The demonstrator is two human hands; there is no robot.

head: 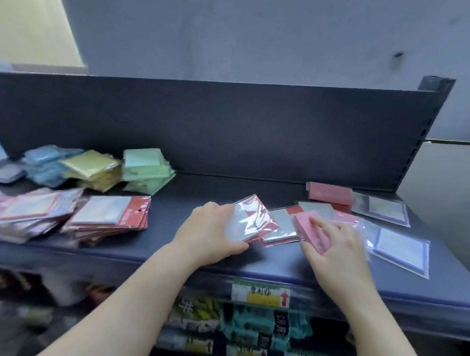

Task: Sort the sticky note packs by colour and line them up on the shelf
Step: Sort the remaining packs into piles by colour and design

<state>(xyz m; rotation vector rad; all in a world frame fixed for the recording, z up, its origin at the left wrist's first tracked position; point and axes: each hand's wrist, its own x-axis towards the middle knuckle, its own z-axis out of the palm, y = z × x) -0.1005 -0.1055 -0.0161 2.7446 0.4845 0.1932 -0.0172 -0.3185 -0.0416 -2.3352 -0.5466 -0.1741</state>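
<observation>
Blur veils right hand (pixel 333 245) — holding pink pack (pixel 308 230).

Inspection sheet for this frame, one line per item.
Surface: dark shelf, backboard behind.
Job's things: blue stack, yellow stack, green stack, red stack and pink stack piled at left; loose packs at right.
Clutter: nothing seen.
Hands: left hand grips a red-edged pack; right hand pinches a pink pack.
Cables: nothing seen.
Surroundings: grey wall; stocked lower shelf below.
</observation>
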